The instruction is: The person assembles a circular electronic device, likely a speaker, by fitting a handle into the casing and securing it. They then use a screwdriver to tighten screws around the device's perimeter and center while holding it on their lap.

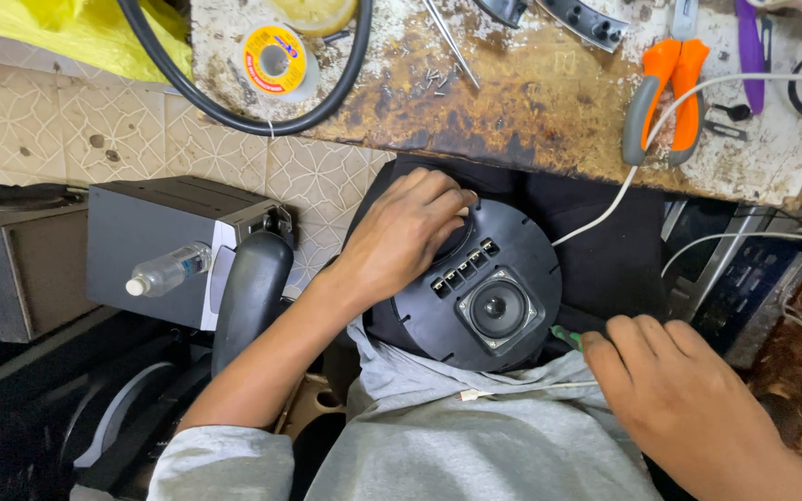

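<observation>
Left hand (407, 232) grips the 10 o'clock rim of the round black panel (475, 288) on the lap below the bench (531, 102), right hand (670, 390) pinches a green-handled screwdriver (565, 336) at 4 o'clock; judged fastening step, next needing tip alignment near the speaker (498, 309).

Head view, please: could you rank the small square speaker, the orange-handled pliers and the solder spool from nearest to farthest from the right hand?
From the right hand:
1. Square speaker, just to its left on the round black panel.
2. Orange-handled pliers, above on the worn bench.
3. Solder spool, far upper left on the bench.
</observation>
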